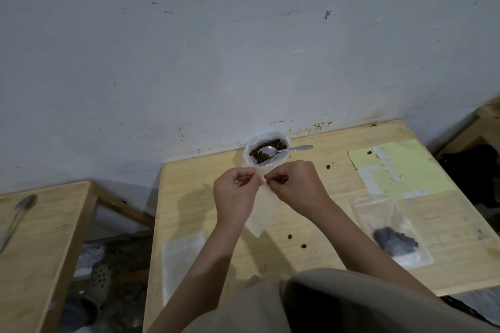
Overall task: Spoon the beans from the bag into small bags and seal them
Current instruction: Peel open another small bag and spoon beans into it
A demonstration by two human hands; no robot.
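Observation:
My left hand point(234, 194) and my right hand point(296, 184) both pinch the top edge of an empty small clear bag point(260, 216), which hangs between them above the wooden table point(319, 213). Just beyond my hands, against the wall, stands the open bag of brown beans point(266, 153) with a metal spoon point(284, 149) resting in it, handle pointing right. A small bag holding dark beans point(392, 235) lies flat at the right. Another empty small bag point(180, 259) lies flat at the left front.
A yellow sheet with white round stickers point(397, 167) lies at the back right. Loose beans point(290, 236) dot the table. A second wooden table point(40, 238) at the left carries another spoon point(19, 213). Sandals lie on the floor between the tables.

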